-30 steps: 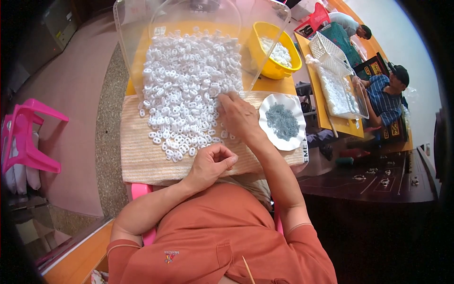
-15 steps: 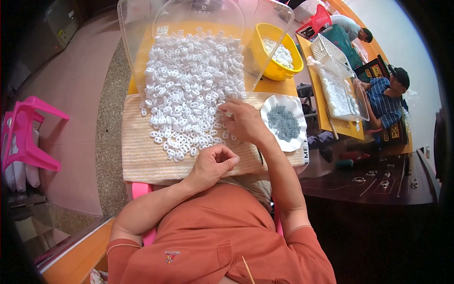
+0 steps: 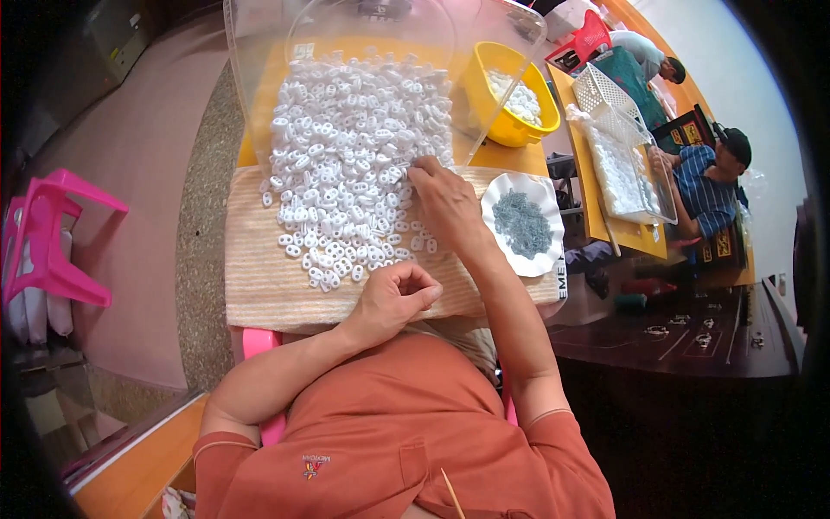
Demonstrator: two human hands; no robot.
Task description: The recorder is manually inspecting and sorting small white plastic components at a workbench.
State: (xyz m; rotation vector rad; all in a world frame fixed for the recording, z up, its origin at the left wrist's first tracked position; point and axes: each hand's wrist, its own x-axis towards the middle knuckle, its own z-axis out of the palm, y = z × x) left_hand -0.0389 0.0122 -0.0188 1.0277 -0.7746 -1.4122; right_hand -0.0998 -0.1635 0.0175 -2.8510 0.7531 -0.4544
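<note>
Hundreds of white pieces (image 3: 346, 164) left of right grip (image 3: 448, 203), grey bits (image 3: 521, 225) right: likely short reach. Can't tell its closure; left grip (image 3: 391, 299) narrow.

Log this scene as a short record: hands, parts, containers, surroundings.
Left hand: curled near the heap's lower edge; grip contents unclear
Right hand: fingertips at the heap's right edge; grip contents unclear
Parts: small white two-holed pieces, heap running from clear bin onto striped cloth
Plate: white, wavy-rimmed, holding grey bits
Yellow tub: beyond the plate, holding white items
Surroundings: pink stool at left; person in striped shirt at right
</note>
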